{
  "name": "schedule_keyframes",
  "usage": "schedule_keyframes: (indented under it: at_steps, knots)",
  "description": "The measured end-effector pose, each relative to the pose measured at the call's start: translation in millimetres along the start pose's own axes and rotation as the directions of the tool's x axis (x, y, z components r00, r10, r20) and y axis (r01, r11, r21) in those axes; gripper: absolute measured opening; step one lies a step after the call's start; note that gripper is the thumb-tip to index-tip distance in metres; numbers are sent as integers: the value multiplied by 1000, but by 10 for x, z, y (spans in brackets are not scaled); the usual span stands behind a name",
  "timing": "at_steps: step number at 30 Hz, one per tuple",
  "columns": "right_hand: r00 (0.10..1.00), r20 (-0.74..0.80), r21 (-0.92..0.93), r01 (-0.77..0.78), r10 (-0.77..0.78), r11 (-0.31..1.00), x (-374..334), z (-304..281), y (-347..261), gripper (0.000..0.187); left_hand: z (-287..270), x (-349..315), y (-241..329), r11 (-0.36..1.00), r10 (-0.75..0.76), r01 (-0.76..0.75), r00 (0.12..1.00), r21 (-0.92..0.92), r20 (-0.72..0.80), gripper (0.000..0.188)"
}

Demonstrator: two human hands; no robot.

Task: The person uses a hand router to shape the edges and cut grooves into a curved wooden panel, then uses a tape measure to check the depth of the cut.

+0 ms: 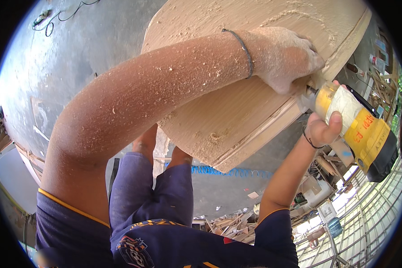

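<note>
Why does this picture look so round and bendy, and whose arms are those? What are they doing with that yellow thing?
There is no robot here, just a person with bare hands. The picture comes from a camera on their head, looking down. Its very wide lens makes straight edges curve and the corners go black.

The dusty left hand rests on a big piece of wood; I can't tell whether it also touches the tool. The right hand holds a yellow and black power tool at the wood's edge. Crumbly sawdust lies on the wood and sticks to the left arm. Beyond the wood you can see the grey floor and a curly blue hose.
</note>
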State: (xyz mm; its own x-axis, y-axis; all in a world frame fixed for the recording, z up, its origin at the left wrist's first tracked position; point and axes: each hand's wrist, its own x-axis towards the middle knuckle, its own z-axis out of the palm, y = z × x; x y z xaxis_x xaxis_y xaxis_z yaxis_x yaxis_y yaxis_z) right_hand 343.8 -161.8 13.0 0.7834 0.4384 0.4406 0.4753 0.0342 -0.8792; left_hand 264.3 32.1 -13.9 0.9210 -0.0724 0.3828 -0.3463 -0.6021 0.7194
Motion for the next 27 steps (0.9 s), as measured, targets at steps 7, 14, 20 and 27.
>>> schedule_keyframes:
  at_steps: [7,14,20,27]
  knots:
    - [999,35,-65,22,-20,998,-109,-42,-29,71,13,-104,66,1000,4,-4,1000,-12,-25,42]
    - [999,52,-113,22,-16,993,-152,21,-71,73,-20,-163,52,999,25,-26,999,-24,-20,41]
    - [998,59,-135,7,1,991,-217,-9,-68,79,-11,-178,72,999,32,-33,999,-33,-16,41]
    - [997,81,-148,18,-6,989,-230,-17,-80,80,-40,-168,86,999,33,-32,999,-44,21,43]
